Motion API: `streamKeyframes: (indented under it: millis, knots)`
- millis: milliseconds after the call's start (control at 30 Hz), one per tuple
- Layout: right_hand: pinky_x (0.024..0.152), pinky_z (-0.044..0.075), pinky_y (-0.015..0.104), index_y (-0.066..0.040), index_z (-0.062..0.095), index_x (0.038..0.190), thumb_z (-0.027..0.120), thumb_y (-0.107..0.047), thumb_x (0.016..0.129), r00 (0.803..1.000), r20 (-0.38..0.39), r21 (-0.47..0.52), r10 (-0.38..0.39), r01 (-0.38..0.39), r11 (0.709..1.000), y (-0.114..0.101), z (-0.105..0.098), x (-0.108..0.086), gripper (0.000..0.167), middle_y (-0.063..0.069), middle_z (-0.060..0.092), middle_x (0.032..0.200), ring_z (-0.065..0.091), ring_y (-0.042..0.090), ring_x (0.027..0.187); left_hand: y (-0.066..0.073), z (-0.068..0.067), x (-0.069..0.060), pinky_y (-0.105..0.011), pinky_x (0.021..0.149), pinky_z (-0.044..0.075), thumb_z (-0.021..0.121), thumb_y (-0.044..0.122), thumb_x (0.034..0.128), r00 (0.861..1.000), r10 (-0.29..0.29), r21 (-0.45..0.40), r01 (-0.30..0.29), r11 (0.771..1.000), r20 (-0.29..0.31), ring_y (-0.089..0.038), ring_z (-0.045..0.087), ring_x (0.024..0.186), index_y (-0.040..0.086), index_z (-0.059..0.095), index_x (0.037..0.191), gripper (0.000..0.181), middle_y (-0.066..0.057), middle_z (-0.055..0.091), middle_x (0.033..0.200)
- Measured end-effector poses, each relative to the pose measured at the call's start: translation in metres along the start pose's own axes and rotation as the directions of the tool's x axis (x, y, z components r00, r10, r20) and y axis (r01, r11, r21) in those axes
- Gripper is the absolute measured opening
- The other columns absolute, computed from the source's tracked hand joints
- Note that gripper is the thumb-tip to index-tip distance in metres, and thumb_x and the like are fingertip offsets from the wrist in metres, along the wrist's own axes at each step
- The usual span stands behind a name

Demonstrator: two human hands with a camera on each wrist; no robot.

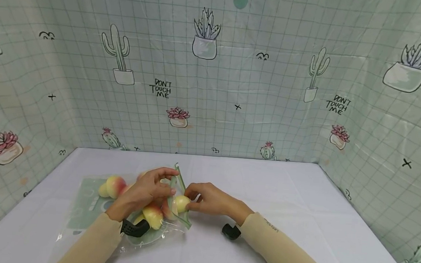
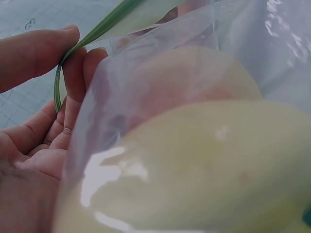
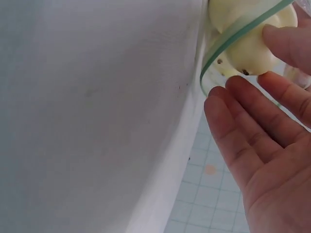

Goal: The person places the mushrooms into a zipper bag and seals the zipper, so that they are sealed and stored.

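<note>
A clear zip bag (image 1: 87,210) with a green-edged mouth lies on its side, several yellow fruits with a red blush (image 1: 153,216) inside it. At the mouth, my left hand (image 1: 150,186) pinches the green rim (image 2: 99,29) between thumb and fingers. My right hand (image 1: 210,198) holds a pale yellow fruit (image 1: 181,203) at the bag's opening, thumb on one side and index finger on the other. A dark spot marks the end of that fruit (image 3: 252,56) in the right wrist view. The remaining right fingers stretch out beside the rim.
A white-covered table (image 1: 265,185) carries the bag on its left half. Behind and at both sides hangs a gridded curtain (image 1: 221,83) printed with cacti. A black wrist device (image 1: 231,231) sits by the right wrist, another (image 1: 136,228) by the left.
</note>
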State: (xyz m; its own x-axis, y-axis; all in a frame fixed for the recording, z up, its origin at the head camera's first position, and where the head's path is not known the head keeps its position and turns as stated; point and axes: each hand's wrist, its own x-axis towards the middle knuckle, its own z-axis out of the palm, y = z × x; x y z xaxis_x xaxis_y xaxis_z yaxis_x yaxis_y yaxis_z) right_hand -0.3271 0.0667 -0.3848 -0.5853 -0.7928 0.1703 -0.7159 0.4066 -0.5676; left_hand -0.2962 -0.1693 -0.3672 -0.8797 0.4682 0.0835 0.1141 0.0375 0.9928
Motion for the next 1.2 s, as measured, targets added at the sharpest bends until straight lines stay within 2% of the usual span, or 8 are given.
streamKeyframes:
  millis: [200, 500, 733, 900, 1200]
  knots:
    - [0.077, 0.050, 0.022, -0.019, 0.061, 0.105, 0.068, -0.019, 0.089, 1.000, -0.001, -0.016, -0.008, 0.008, 1.000, 0.0015, 0.0007, 0.0002, 0.017, -0.010, 0.064, 0.096, 0.058, 0.005, 0.091, 0.0004, 0.0001, -0.0001, -0.025, 0.054, 0.049, 0.069, 0.003, 0.0840, 1.000, -0.008, -0.006, 0.008, 1.000, -0.001, -0.016, 0.059, 0.052, -0.005, 0.037, 0.139, 0.064, -0.020, 0.032, 0.126]
    - [0.083, 0.051, 0.031, -0.019, 0.062, 0.104, 0.069, -0.016, 0.088, 1.000, -0.002, 0.002, -0.021, 0.021, 1.000, -0.0025, 0.0030, 0.0042, 0.017, -0.011, 0.064, 0.097, 0.060, 0.008, 0.093, 0.0019, -0.0003, 0.0008, -0.023, 0.058, 0.048, 0.072, 0.005, 0.0818, 0.998, -0.009, 0.061, 0.013, 0.998, -0.056, -0.012, 0.052, 0.063, -0.003, 0.043, 0.136, 0.062, -0.017, 0.036, 0.124]
    - [0.083, 0.050, 0.026, -0.018, 0.062, 0.104, 0.069, -0.016, 0.088, 0.999, 0.008, 0.010, -0.051, 0.051, 0.999, -0.0035, 0.0060, 0.0057, 0.018, -0.012, 0.064, 0.097, 0.060, 0.004, 0.092, 0.0012, 0.0001, 0.0010, -0.019, 0.058, 0.042, 0.072, 0.004, 0.0813, 0.996, 0.030, 0.122, -0.021, 0.992, -0.079, -0.009, 0.050, 0.063, -0.002, 0.048, 0.133, 0.057, -0.017, 0.042, 0.121]
    - [0.083, 0.050, 0.027, -0.018, 0.062, 0.102, 0.071, -0.017, 0.087, 0.998, -0.004, 0.017, -0.068, 0.068, 0.998, -0.0028, 0.0090, 0.0083, 0.017, -0.012, 0.064, 0.096, 0.060, 0.001, 0.090, 0.0007, 0.0010, 0.0008, -0.018, 0.058, 0.041, 0.072, 0.003, 0.0812, 0.995, 0.040, 0.152, -0.026, 0.988, -0.092, -0.008, 0.049, 0.062, -0.001, 0.050, 0.131, 0.055, -0.017, 0.045, 0.119]
    - [0.081, 0.050, 0.025, -0.018, 0.063, 0.102, 0.070, -0.018, 0.088, 0.998, 0.001, 0.023, -0.060, 0.060, 0.998, -0.0053, 0.0075, 0.0076, 0.015, -0.012, 0.065, 0.094, 0.059, 0.002, 0.087, 0.0003, 0.0015, 0.0014, -0.018, 0.056, 0.039, 0.073, 0.005, 0.0804, 0.996, 0.024, 0.132, -0.013, 0.991, -0.088, -0.008, 0.045, 0.059, -0.001, 0.050, 0.131, 0.056, -0.016, 0.043, 0.118]
